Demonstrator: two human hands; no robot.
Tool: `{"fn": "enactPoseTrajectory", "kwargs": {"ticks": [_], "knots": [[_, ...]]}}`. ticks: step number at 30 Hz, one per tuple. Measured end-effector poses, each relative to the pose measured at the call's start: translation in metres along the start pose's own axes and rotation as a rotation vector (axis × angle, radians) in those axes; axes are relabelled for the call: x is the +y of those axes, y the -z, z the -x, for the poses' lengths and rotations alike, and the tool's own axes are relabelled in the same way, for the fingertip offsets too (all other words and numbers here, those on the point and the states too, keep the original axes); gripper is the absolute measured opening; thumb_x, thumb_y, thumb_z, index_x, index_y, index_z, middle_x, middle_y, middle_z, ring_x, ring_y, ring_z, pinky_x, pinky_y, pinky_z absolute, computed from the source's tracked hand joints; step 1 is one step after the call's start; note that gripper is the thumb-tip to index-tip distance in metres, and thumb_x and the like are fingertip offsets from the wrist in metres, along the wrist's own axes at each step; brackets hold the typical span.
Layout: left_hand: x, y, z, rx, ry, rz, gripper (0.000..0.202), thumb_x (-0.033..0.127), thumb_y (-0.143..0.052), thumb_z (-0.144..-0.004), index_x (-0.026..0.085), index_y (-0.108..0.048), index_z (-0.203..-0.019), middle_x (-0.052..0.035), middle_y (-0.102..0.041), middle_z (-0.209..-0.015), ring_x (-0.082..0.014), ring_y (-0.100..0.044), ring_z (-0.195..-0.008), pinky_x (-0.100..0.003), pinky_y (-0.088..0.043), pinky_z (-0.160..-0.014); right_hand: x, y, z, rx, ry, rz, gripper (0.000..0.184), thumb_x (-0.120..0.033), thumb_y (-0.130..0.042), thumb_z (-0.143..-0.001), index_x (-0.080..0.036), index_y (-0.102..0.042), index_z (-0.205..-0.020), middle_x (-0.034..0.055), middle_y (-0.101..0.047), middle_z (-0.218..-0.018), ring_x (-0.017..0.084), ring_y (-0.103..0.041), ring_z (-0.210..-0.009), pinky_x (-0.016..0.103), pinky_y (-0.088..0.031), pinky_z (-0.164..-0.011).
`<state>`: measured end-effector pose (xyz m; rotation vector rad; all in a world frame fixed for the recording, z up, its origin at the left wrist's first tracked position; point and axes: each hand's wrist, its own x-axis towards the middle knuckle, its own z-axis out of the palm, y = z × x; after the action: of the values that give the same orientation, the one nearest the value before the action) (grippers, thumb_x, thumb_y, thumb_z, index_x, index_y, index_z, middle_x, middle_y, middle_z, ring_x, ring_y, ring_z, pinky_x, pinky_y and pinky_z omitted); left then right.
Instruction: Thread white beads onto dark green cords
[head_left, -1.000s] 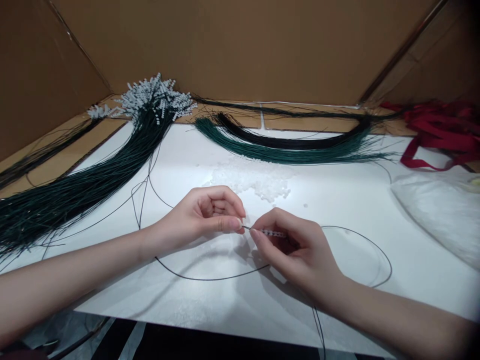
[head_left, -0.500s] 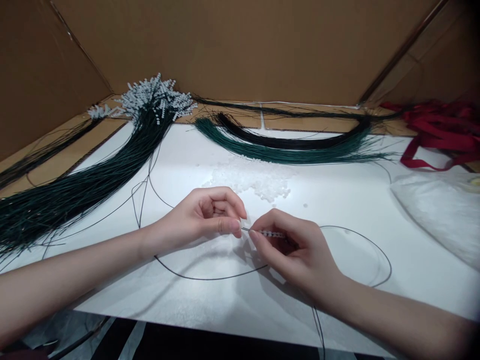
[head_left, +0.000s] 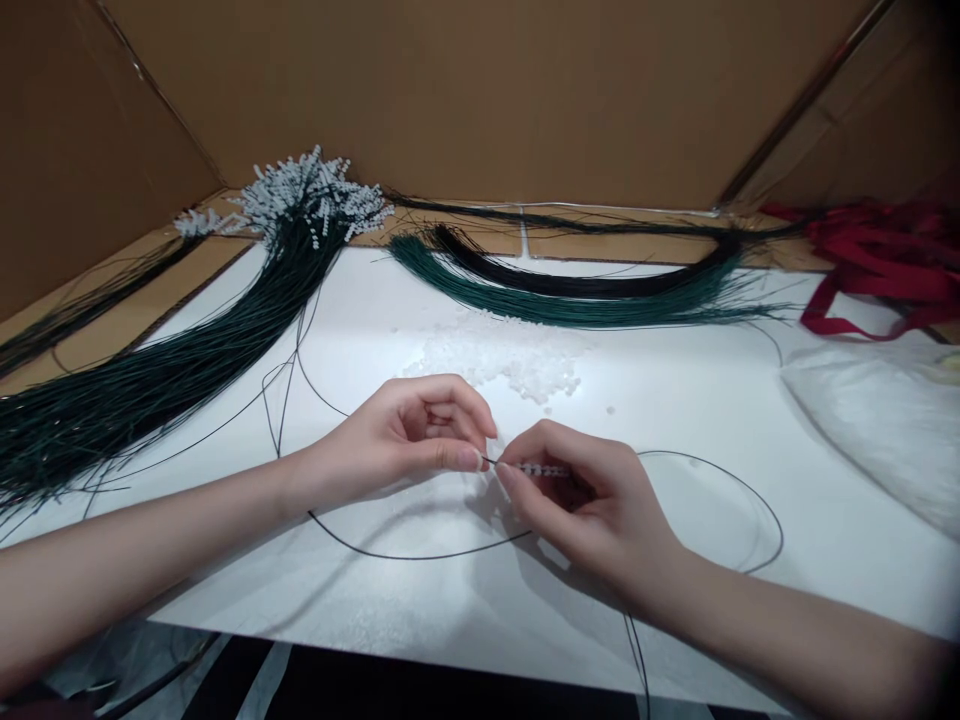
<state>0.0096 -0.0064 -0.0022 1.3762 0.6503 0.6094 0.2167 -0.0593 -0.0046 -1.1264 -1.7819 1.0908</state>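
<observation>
My right hand (head_left: pixel 574 490) pinches a dark wire at the end of a short row of clear beads (head_left: pixel 544 469), which runs back under its curled fingers. From the left, my left hand (head_left: pixel 431 430) closes thumb and forefinger on the same wire (head_left: pixel 489 461), which shows briefly between the two hands. Its other fingers are loosely curled. A long loop of dark wire (head_left: pixel 412 557) curves over the white board below the hands and bends round again at the right. Just beyond my fingers lies a spread of loose clear beads (head_left: pixel 525 365).
A thick bundle of green wires (head_left: pixel 225 340) with white beaded tips (head_left: pixel 307 195) fills the left. Black wires (head_left: pixel 570 283) and green wires (head_left: pixel 525 308) lie behind the beads. Red ribbon (head_left: pixel 885 260) and a clear plastic bag (head_left: pixel 885 420) are at right. Cardboard walls (head_left: pixel 465 100) enclose the back.
The hands stay almost in place. The fingertips are slightly closer together, and less wire shows between them.
</observation>
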Motion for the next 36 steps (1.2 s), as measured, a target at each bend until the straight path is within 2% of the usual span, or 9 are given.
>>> {"fn": "enactPoseTrajectory", "kwargs": {"ticks": [5, 19, 36], "knots": [[0.0002, 0.0003, -0.0003, -0.004, -0.009, 0.039, 0.011, 0.015, -0.07, -0.086, 0.016, -0.065, -0.096, 0.0004, -0.069, -0.085, -0.0049, -0.065, -0.079, -0.011, -0.05, -0.073, 0.0014, 0.0004, -0.0005, 0.004, 0.006, 0.002, 0.012, -0.017, -0.058, -0.086, -0.016, -0.059, -0.074, -0.0055, -0.044, -0.056, 0.007, -0.035, -0.049, 0.021, -0.028, -0.045], [-0.0006, -0.0007, -0.001, 0.008, -0.015, 0.072, 0.008, 0.013, -0.07, -0.085, 0.015, -0.066, -0.092, 0.0001, -0.07, -0.084, -0.0046, -0.066, -0.078, -0.011, -0.051, -0.073, 0.0013, 0.0003, 0.0002, 0.004, 0.016, 0.011, 0.011, -0.016, -0.057, -0.086, -0.016, -0.059, -0.075, -0.0047, -0.047, -0.057, 0.007, -0.038, -0.05, 0.022, -0.03, -0.046], [0.003, -0.0042, -0.0007, 0.026, 0.018, 0.02, 0.008, 0.014, -0.071, -0.085, 0.015, -0.066, -0.09, 0.001, -0.069, -0.082, -0.0034, -0.064, -0.076, -0.009, -0.05, -0.07, 0.0008, -0.0003, -0.0003, 0.008, 0.025, 0.019, 0.012, -0.016, -0.058, -0.085, -0.016, -0.06, -0.073, -0.0039, -0.049, -0.058, 0.007, -0.038, -0.049, 0.022, -0.03, -0.045]]}}
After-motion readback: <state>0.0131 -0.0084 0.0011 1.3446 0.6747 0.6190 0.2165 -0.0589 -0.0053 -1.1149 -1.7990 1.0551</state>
